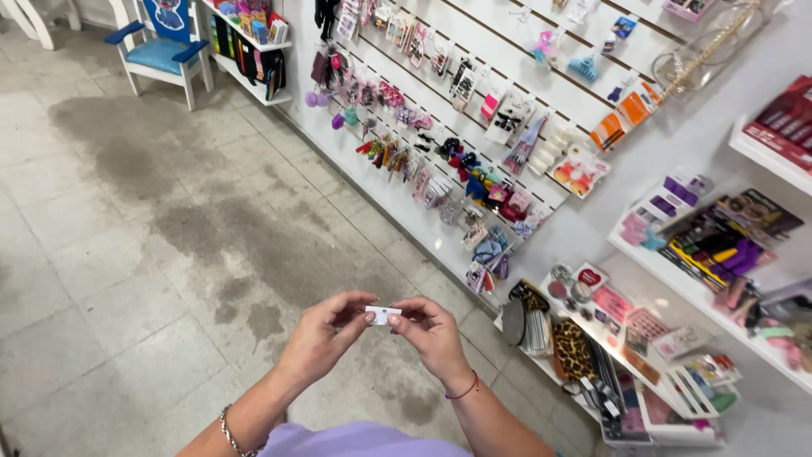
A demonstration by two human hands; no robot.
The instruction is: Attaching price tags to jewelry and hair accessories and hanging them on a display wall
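Note:
Both of my hands are raised in front of me over the tiled floor. A small white rectangular tag is pinched between them. My left hand grips its left end with thumb and fingertips. My right hand grips its right end the same way. A thin red cord circles my right wrist and a bead bracelet circles my left wrist. The tag's front is too small to make out.
A white slat wall hung with hair clips and accessories runs along the right. White shelves of small goods stand at the right edge. A blue-and-white chair is far back left. The grey tiled floor shows dark stains.

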